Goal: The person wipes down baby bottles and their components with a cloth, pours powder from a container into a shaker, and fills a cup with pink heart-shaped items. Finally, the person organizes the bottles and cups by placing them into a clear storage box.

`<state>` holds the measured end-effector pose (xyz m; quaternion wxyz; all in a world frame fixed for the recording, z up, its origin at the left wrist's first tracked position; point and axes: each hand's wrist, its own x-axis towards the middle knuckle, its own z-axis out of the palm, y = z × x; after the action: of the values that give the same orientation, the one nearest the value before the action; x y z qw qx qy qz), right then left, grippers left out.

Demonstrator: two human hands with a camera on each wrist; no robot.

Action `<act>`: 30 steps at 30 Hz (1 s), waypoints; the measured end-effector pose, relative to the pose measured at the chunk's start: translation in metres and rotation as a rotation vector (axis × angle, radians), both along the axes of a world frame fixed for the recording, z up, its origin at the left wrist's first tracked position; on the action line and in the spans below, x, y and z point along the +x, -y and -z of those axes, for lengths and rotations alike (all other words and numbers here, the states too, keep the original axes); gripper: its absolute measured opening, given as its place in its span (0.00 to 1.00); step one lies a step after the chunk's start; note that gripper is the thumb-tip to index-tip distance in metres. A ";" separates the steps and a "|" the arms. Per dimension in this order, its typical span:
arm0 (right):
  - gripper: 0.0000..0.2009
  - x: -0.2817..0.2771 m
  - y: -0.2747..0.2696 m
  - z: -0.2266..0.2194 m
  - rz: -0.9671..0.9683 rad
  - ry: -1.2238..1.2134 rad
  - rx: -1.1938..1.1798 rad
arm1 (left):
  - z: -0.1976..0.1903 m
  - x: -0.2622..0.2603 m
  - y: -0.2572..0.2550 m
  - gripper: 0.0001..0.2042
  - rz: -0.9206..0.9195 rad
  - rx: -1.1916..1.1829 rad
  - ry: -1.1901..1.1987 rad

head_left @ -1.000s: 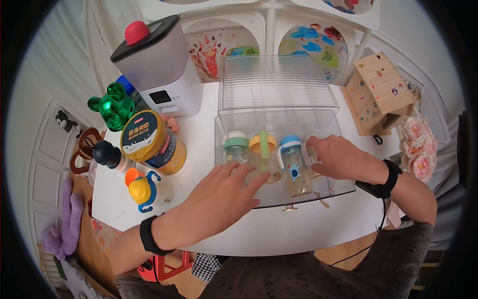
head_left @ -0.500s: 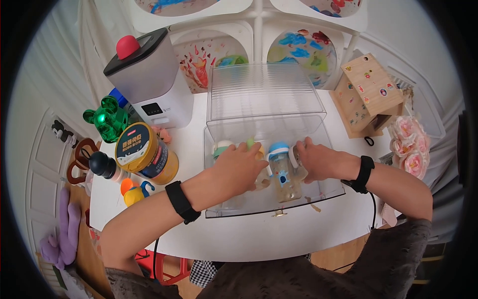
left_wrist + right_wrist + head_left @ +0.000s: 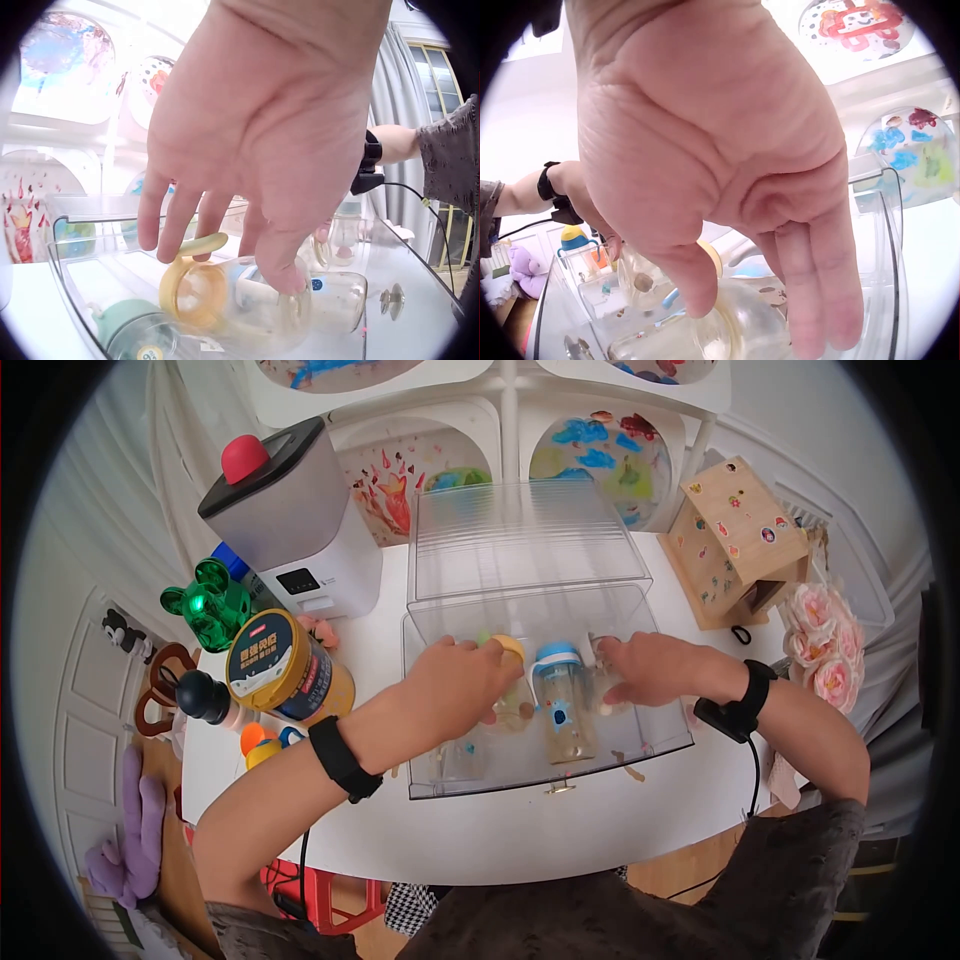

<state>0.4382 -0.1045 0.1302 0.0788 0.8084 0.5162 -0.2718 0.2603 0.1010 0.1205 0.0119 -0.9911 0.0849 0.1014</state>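
Inside a clear plastic drawer [image 3: 665, 735] lie several baby bottles. My left hand [image 3: 450, 695] reaches over the left part and grips the baby bottle with the yellow collar [image 3: 191, 296], its thumb on the clear body. Under that hand lies a bottle with a green cap [image 3: 131, 319], its cap hidden in the head view. A blue-capped bottle [image 3: 567, 710] with a blue animal print lies between the hands. On the right, my right hand [image 3: 655, 668] holds a clear baby bottle [image 3: 750, 326], thumb on one side and fingers on the other; the palm hides much of it.
Behind the drawer stands its ribbed clear lid [image 3: 530, 545]. At left are a formula tin [image 3: 290, 665], a tall grey-white machine [image 3: 300, 520], a green bear figure [image 3: 208, 607] and a black-topped bottle [image 3: 203, 698]. A wooden house [image 3: 740, 540] and pink flowers [image 3: 825, 645] stand at right.
My left hand has gone from over the drawer's front left onto the yellow-collared bottle. My right hand stays at the clear bottle on the right. The head view has shifted slightly.
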 end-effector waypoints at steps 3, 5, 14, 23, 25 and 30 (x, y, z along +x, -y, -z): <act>0.28 0.000 0.000 -0.004 -0.003 0.044 0.018 | 0.008 -0.003 -0.003 0.29 0.024 -0.046 0.047; 0.26 -0.003 -0.004 -0.006 0.002 0.057 -0.004 | 0.009 -0.005 -0.002 0.28 0.034 -0.051 0.097; 0.25 -0.019 0.002 0.002 0.007 0.060 -0.024 | 0.008 -0.005 0.019 0.31 0.035 0.096 0.020; 0.19 -0.011 0.029 -0.042 0.070 0.113 0.274 | -0.038 -0.067 0.035 0.39 -0.060 0.157 0.234; 0.19 -0.012 0.048 -0.061 0.098 0.141 0.400 | -0.061 -0.090 0.042 0.37 -0.042 0.104 0.185; 0.26 -0.008 0.118 -0.059 0.100 0.400 0.442 | -0.062 -0.126 0.040 0.34 -0.015 0.067 0.114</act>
<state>0.4306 -0.2222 0.1895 -0.0124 0.8679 0.4965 0.0082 0.1344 0.0613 0.1822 0.0493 -0.9950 0.0731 0.0476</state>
